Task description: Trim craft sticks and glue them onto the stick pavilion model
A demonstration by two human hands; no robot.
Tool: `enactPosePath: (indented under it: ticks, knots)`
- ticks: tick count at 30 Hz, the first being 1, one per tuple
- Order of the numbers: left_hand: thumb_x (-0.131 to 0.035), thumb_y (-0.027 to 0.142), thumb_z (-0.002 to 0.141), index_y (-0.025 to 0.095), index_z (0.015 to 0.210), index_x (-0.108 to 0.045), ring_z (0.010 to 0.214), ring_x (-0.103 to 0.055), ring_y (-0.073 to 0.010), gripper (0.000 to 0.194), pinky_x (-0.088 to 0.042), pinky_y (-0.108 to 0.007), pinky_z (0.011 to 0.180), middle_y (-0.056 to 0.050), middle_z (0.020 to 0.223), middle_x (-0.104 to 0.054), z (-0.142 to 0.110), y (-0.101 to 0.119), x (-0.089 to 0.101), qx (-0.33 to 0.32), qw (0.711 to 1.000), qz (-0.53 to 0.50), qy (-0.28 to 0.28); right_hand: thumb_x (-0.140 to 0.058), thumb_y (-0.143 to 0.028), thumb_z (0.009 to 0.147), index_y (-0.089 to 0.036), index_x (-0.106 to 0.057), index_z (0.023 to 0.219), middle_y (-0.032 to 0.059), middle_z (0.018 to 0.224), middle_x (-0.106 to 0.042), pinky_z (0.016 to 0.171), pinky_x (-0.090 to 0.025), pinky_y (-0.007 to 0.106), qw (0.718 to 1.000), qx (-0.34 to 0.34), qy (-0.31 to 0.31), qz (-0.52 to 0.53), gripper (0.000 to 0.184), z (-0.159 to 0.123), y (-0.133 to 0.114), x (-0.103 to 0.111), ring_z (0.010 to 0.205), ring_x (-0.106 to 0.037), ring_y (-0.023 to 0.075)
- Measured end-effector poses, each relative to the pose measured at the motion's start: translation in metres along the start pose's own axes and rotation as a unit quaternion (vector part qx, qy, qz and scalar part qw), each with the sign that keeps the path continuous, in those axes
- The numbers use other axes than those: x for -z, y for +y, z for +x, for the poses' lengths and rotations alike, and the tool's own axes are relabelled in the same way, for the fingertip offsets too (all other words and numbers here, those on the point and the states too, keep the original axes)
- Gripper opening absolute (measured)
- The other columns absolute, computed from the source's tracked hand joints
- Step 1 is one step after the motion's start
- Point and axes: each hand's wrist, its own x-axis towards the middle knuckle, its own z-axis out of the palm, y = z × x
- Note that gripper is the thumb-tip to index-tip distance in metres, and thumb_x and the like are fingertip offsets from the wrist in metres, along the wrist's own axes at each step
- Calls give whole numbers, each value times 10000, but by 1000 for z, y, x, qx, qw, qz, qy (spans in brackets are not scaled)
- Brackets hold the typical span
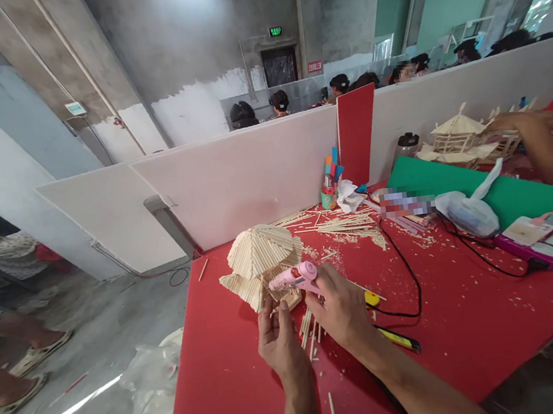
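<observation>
My right hand (341, 303) grips a pink hot glue gun (292, 277), its nozzle pointing left. Close to that nozzle, the fingers of my left hand (278, 338) are pinched together at the front of a small pavilion model (259, 253). Whatever lies between those fingertips is too small to make out. The model is built of pale wooden sticks, with a round tiered roof and a wider lower eave. Loose cut sticks (310, 330) lie just right of my left hand. A yellow-and-black utility knife (398, 338) rests beside my right forearm.
Long sticks (346, 224) and shavings cover the back of the red table (237, 380). A black cord (417, 284) curves across the right side, near a purple power strip (534, 249) and a green board (476, 189). Another person's arm (540, 141) reaches over a second stick model (459, 134).
</observation>
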Motion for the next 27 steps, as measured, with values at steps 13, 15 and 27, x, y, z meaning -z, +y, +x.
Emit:
enactPosePath:
  ticks: [13, 15, 27]
  knots:
    - [-817, 402, 704, 210, 967, -779, 886, -685, -241, 328, -574, -363, 748, -58, 881, -733, 3, -5, 2, -93, 993, 77, 5, -536, -174, 874, -193, -610, 948, 25, 800, -592, 544, -318, 273, 1000, 0, 4, 0, 107, -1, 2, -4, 659, -552, 158]
    - [-818, 405, 702, 209, 955, -779, 880, -687, -239, 323, -577, -360, 740, -59, 887, -735, 4, -5, 1, -95, 992, 79, 8, -536, -168, 870, -194, -608, 939, 18, 785, -585, 543, -315, 275, 1000, 2, 7, 2, 103, 0, 1, -4, 646, -546, 155]
    - [-825, 407, 691, 210, 935, -782, 880, -690, -238, 317, -577, -345, 719, -69, 947, -748, 6, -6, 0, -97, 992, 75, 10, -552, -174, 861, -197, -604, 931, 26, 807, -598, 536, -315, 276, 1000, -3, -4, 6, 90, 0, 2, -5, 658, -559, 156]
